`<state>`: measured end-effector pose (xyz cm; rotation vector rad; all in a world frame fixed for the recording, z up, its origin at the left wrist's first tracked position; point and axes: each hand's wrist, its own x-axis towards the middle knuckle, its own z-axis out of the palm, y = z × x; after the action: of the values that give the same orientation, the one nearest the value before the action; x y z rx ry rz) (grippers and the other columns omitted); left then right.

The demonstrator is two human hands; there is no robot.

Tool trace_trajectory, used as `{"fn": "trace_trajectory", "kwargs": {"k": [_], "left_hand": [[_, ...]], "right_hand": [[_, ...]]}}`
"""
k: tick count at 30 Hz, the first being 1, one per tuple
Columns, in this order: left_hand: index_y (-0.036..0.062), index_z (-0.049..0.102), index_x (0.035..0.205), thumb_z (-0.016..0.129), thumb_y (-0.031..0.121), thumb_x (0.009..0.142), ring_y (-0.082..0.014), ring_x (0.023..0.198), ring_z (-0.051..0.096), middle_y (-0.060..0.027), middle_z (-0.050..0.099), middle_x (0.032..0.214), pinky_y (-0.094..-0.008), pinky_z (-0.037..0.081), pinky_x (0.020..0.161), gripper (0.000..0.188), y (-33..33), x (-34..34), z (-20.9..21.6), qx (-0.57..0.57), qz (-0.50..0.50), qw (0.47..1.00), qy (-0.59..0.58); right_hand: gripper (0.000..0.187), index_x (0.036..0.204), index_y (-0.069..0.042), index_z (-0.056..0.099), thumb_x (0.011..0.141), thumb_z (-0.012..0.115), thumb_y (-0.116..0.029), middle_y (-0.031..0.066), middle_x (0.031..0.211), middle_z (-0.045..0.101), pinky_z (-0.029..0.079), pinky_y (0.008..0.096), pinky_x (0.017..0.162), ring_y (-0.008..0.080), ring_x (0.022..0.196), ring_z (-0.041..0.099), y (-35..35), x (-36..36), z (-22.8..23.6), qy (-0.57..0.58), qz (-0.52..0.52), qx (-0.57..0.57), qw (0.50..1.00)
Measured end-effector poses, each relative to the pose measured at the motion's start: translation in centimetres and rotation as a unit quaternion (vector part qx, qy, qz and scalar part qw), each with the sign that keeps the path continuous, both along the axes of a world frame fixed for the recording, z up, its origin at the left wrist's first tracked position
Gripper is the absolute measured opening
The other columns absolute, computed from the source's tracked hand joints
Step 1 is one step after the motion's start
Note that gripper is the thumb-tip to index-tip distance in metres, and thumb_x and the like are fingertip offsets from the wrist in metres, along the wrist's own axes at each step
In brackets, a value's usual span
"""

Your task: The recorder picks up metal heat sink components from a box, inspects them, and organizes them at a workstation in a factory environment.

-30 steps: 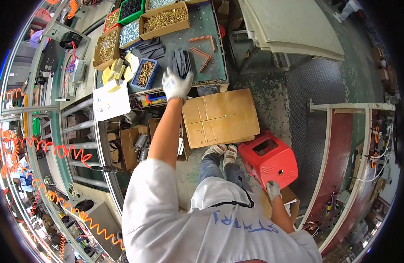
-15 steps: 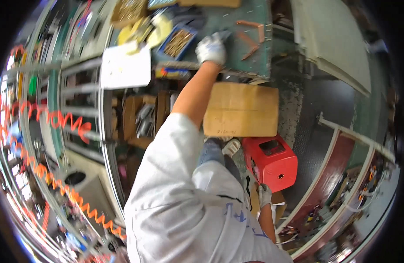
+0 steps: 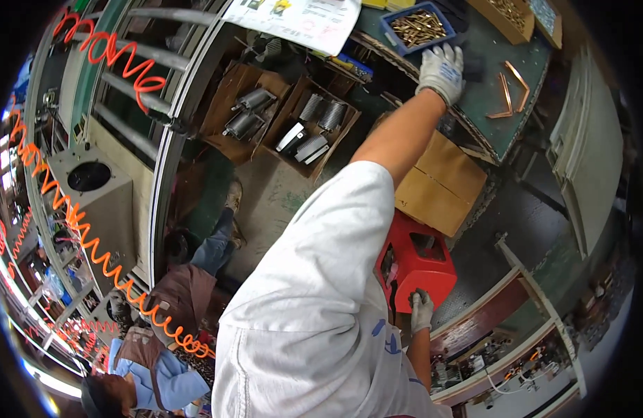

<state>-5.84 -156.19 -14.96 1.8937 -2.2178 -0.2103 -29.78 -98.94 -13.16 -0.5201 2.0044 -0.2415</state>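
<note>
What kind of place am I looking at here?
Most likely a factory assembly station: a green workbench with a blue bin of brass parts, bent copper tubes, and orange coiled air hoses hanging alongside.

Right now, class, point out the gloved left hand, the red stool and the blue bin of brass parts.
left hand (image 3: pixel 441 70), head view, back of the white glove.
red stool (image 3: pixel 424 265), head view, its top face.
blue bin (image 3: pixel 399 45), head view, its front rim.

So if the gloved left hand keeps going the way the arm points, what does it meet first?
Probably the dark flat parts on the green bench top right at the white-gloved left hand; contact is unclear. Beyond them lie bent copper tubes.
</note>
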Motion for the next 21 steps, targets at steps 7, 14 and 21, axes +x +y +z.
{"fn": "trace_trajectory", "kwargs": {"k": [7, 14, 21], "left_hand": [[0.0102, 0.037, 0.145, 0.048, 0.029, 0.088, -0.0366, 0.140, 0.029, -0.0198, 0.033, 0.150, -0.0499, 0.024, 0.109, 0.061, 4.9, -1.2, 2.3, -0.092, -0.086, 0.991, 0.040], [0.0029, 0.059, 0.119, 0.061, 0.026, 0.082, -0.0352, 0.111, 0.057, -0.0192, 0.062, 0.114, -0.0439, 0.045, 0.094, 0.043, 23.7, 2.2, -1.0, 0.191, -0.095, 0.891, 0.400], [0.0017, 0.066, 0.115, 0.057, 0.021, 0.078, -0.0374, 0.117, 0.058, -0.0226, 0.061, 0.122, -0.0430, 0.047, 0.097, 0.043, 47.7, 17.9, -19.3, 0.636, 0.209, 0.733, 0.119]], "right_hand": [[0.030, 0.121, 0.007, 0.055, 0.095, 0.054, -0.008, 0.0137, 0.106, 0.064, 0.051, 0.0293, 0.083, 0.0189, 0.091, 0.063, -1.4, 1.4, -0.7, -0.019, 0.035, 0.020, 0.999], [0.030, 0.119, 0.005, 0.057, 0.092, 0.057, -0.007, 0.0137, 0.108, 0.065, 0.051, 0.0297, 0.084, 0.0190, 0.094, 0.063, -2.7, 1.6, -1.5, -0.018, 0.115, 0.010, 0.993], [0.028, 0.118, 0.006, 0.057, 0.094, 0.055, -0.008, 0.0118, 0.103, 0.065, 0.052, 0.0292, 0.079, 0.0167, 0.087, 0.063, -3.7, 0.9, -1.7, 0.061, 0.191, -0.041, 0.979]]}}
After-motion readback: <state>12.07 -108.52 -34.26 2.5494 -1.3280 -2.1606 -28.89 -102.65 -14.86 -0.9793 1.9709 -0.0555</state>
